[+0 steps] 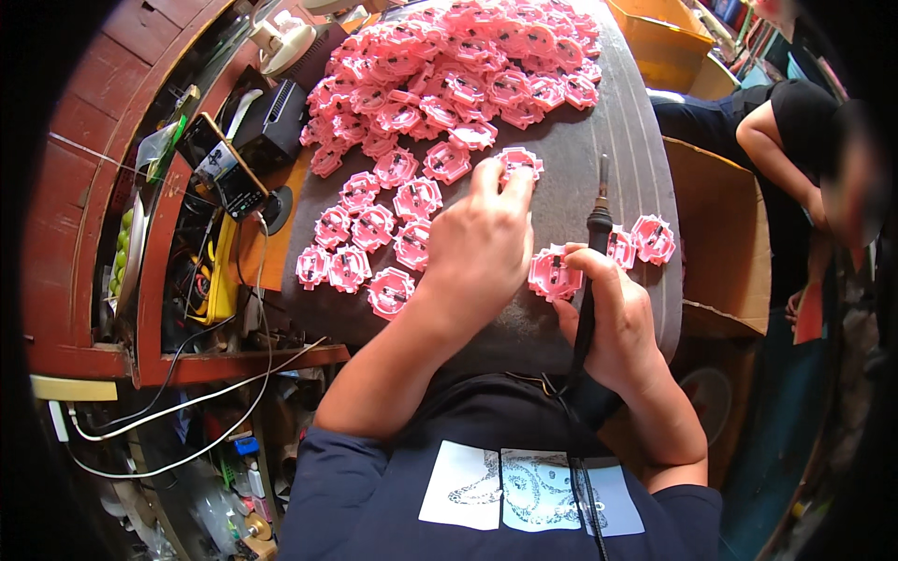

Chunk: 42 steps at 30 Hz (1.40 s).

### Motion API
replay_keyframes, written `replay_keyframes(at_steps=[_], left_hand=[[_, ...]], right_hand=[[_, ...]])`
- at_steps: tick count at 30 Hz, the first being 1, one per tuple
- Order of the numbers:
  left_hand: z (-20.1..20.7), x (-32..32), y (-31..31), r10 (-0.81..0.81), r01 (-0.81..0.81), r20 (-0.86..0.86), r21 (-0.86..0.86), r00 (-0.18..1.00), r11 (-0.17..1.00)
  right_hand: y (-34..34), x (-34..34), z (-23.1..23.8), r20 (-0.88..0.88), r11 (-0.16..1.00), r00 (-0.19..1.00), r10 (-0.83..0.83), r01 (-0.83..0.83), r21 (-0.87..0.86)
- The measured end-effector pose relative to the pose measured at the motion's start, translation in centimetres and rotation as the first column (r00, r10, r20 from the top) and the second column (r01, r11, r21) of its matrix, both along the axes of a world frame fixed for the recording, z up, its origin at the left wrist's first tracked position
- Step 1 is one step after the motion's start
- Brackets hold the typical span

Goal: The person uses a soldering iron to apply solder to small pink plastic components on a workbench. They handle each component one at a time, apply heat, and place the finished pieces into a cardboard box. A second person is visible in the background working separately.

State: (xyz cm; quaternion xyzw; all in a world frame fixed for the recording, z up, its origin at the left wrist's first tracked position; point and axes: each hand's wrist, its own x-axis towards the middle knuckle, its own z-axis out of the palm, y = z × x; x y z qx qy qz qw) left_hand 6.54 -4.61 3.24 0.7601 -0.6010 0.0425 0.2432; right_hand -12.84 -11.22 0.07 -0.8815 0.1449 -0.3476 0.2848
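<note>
Head camera view, looking down at a person working with bare hands over a dark grey table [571, 187]. Writing first: the person's dark shirt [374, 491] has three pale printed panels with a speckled drawing and some light lettering. A phone [223, 168] propped at the left shows a lit screen whose small text is too fine to make out.

The right hand [617, 313] is closed on a pink plastic part [554, 274], pinched between thumb and forefinger near the table's front edge. The same hand also has a soldering iron [600, 218], its black handle running down past the fingers and its thin metal tip pointing up, away from the body. The left hand [482, 238] reaches farther forward, fingertips touching the near edge of a second pink part [520, 161]; whether they grip it cannot be told, because the hand covers its underside.

The part in the right hand is a bright pink, shallow shell with a notched, roughly round outline and a small dark piece in its middle. Similar loose parts [372, 228] lie to the left of the hands, and a large heap [449, 79] of them covers the table's far end.
</note>
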Motion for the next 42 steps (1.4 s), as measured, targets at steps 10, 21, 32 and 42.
replay_keyframes(at_steps=[10,21,32,42], left_hand=[[-0.8,-1.8,1.2,-0.062,0.052,0.093,0.108,0.994,0.993],[-0.3,-1.3,4.8,-0.374,0.377,-0.138,-0.004,0.917,0.926],[-1.3,-3.0,6.3,-0.405,0.398,-0.272,-0.083,0.873,0.913],[-2.1,-3.2,5.9,-0.44,0.379,-0.408,-0.223,0.8,0.898]], right_hand=[[-1.5,-0.1,0.2,0.008,0.97,0.982,-0.191,0.19,-0.149],[1.0,-1.5,-1.0,0.181,0.996,0.983,-0.04,0.053,-0.068],[2.0,0.1,-1.8,0.196,0.99,0.98,0.021,0.006,-0.14],[2.1,-0.3,-1.9,0.212,0.998,0.977,-0.003,0.015,-0.054]])
